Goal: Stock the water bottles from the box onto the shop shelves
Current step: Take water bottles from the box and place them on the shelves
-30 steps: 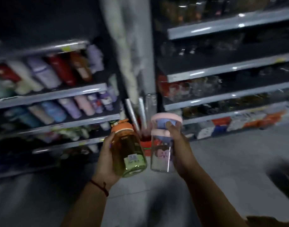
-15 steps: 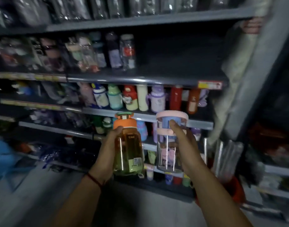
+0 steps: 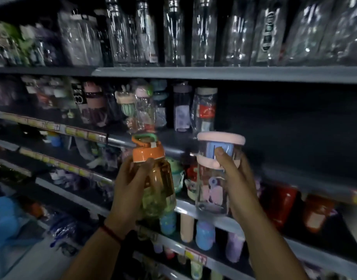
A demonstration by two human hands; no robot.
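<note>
My left hand [image 3: 127, 190] grips an orange-capped bottle [image 3: 155, 178] with an amber and green body, held upright. My right hand [image 3: 237, 184] holds a clear bottle with a pink lid [image 3: 216, 174] and a blue inner part, thumb on the pink band. Both bottles are raised side by side in front of the middle shelf [image 3: 274, 138], whose right part is dark and bare. Wrapped bottles [image 3: 204, 108] stand on that shelf's left part, just behind and above my hands. The box is not in view.
The top shelf [image 3: 214, 73] carries tall clear bottles in plastic wrap. Lower shelves [image 3: 214, 221] hold several small coloured bottles and red flasks [image 3: 280, 205]. A blue plastic item [image 3: 4, 217] sits low at the left. The shop is dim and the view is blurred.
The view swung from the aisle to the bottle shelves and came closer. Both hands lifted their bottles up towards the middle shelf. Both holds are unchanged.
</note>
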